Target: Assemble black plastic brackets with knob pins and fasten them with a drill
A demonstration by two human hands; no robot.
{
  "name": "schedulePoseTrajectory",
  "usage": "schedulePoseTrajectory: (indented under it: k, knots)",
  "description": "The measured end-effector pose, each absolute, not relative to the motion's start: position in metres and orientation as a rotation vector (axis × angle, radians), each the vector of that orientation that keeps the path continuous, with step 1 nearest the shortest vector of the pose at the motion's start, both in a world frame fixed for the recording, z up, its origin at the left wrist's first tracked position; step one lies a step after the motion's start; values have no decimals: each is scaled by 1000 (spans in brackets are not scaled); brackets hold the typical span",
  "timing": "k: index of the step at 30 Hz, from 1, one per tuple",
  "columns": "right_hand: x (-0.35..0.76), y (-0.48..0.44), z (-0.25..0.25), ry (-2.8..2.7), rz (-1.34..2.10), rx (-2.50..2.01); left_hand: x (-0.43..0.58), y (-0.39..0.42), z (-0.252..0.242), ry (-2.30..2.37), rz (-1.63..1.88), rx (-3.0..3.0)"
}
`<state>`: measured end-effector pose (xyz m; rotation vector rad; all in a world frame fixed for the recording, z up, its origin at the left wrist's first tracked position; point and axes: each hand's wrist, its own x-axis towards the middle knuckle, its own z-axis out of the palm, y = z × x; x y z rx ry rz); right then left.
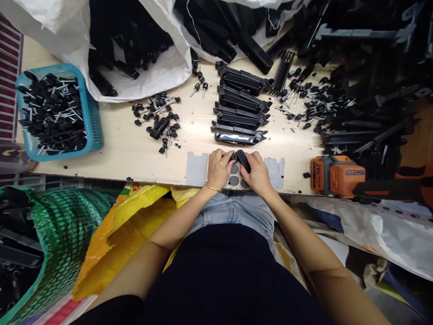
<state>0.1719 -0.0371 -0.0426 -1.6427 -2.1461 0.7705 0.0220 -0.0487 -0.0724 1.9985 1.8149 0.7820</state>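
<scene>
At the table's front edge my two hands meet over a grey pad with round dark spots (233, 181). My right hand (257, 174) is closed on a black plastic arm (243, 161) that slants between thumb and fingers. My left hand (218, 169) pinches a smaller black part (233, 156), mostly hidden by its fingers, against the top of that arm. Just beyond lies a row of several black folding brackets (241, 136), side by side. Grey flat sheets (196, 169) lie on both sides of my hands.
A blue basket (97, 122) of black knobs with metal pins stands left. Loose knobs (157, 110) are scattered nearby. White sacks (176, 74) of black parts fill the back. On the right lie more black parts and an orange power tool (348, 176). A green mesh sack (67, 225) sits below left.
</scene>
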Motion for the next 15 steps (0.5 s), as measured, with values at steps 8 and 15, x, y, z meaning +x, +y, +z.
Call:
schedulePoseTrajectory:
  k: [8,15]
  knots:
    - [172,-35,-43,-2143,781,-1625,19,-45,-69,1777,770,1895]
    - [171,-34,-40,-2164,799,-1621,26,-46,-71,1808,721,1968]
